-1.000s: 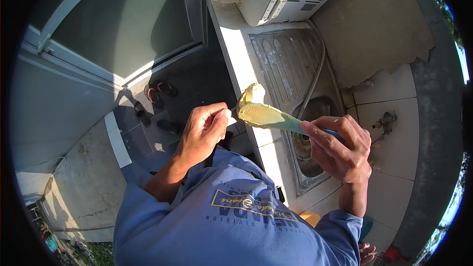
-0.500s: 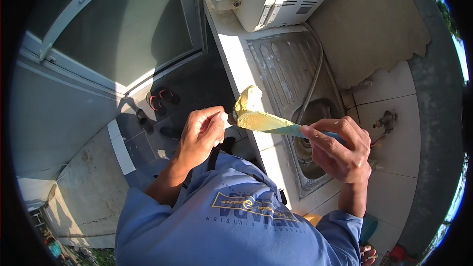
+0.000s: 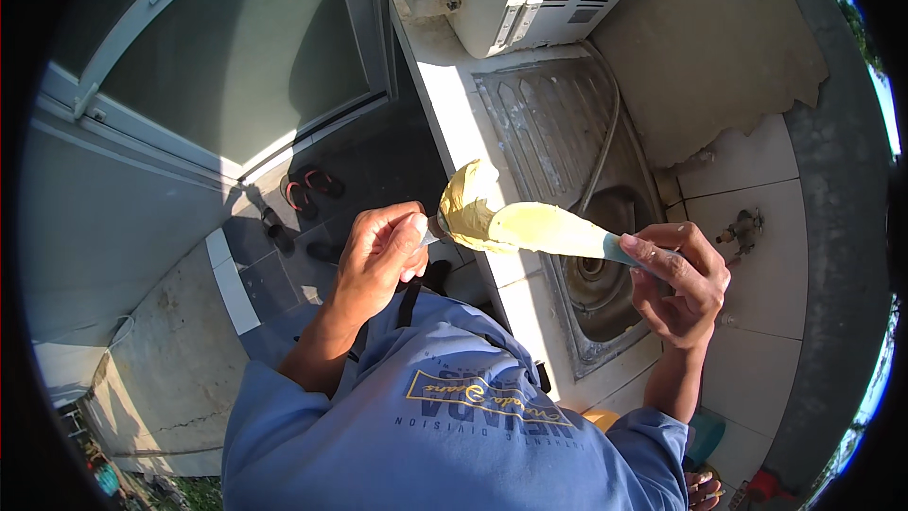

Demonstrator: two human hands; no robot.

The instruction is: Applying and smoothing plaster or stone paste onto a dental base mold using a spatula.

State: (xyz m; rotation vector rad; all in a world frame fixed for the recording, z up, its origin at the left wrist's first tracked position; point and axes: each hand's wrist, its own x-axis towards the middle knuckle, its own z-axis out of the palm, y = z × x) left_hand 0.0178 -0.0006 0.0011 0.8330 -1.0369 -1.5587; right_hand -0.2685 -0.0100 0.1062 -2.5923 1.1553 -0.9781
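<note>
While the left hand (image 3: 382, 254) pinches a paste-laden tool (image 3: 463, 214), right hand (image 3: 683, 282) clasping a spatula (image 3: 560, 231), both grips narrow

The person (image 3: 359, 459) near me wears a loose blue T-shirt (image 3: 445, 454) with wide sleeves (image 3: 653, 440), dark chest lettering (image 3: 445, 408) and a yellow rectangular outline (image 3: 412, 384).

Pale yellow paste (image 3: 465, 216) on a blue-green spatula (image 3: 613, 248), at the left edge of a grey-brown sink (image 3: 541, 118).
Around the sink, a white counter (image 3: 522, 312); beyond it, a white appliance (image 3: 549, 9) with dark slots; to its right, off-white wall tiles (image 3: 757, 289) with dark joints; to its left, dark grey floor tiles (image 3: 383, 156) and black sandals (image 3: 325, 182) with orange-red straps; nearer than it, a blue shirt (image 3: 407, 445) with navy lettering and a yellow outlined box.
</note>
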